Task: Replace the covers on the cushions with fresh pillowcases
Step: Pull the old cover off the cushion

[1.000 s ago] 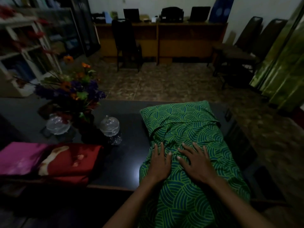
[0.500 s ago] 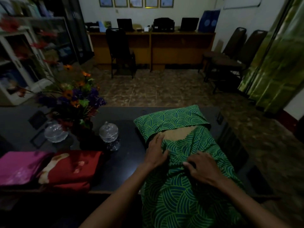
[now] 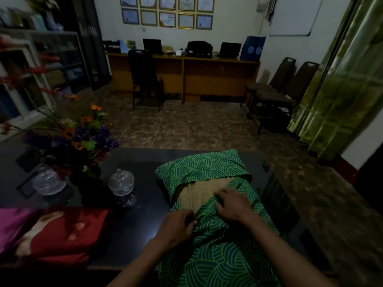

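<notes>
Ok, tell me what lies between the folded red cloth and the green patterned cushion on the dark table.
Head view: only bare dark table between the red cloth and the green cushion.
</notes>
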Demonstrator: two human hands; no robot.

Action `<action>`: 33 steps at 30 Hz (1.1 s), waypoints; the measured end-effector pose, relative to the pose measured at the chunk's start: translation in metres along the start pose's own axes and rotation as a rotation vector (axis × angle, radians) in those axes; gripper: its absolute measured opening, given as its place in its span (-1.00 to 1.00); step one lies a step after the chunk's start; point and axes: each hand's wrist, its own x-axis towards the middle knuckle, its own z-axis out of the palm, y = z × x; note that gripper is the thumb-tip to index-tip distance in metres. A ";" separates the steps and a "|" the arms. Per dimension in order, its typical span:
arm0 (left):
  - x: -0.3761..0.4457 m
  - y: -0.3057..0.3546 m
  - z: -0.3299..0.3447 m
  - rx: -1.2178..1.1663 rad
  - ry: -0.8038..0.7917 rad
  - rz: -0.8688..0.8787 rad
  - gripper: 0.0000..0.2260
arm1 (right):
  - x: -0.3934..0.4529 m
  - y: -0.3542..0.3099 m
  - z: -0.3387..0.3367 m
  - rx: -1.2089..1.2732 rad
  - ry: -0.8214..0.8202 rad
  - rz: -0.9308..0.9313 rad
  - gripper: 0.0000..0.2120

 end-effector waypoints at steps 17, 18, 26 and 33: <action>0.103 0.076 0.059 0.087 -0.247 0.243 -0.53 | 0.012 0.113 0.002 -0.060 0.192 0.105 -0.71; 0.103 0.075 0.061 0.097 -0.230 0.243 -0.55 | 0.013 0.118 0.003 -0.048 0.185 0.124 -0.71; 0.103 0.077 0.049 -0.144 -0.243 0.168 -0.74 | -0.008 0.133 0.045 0.239 0.237 0.143 -0.72; 0.138 0.058 0.042 -0.044 -0.140 0.077 -0.59 | -0.019 0.135 0.061 0.510 0.274 0.082 -0.63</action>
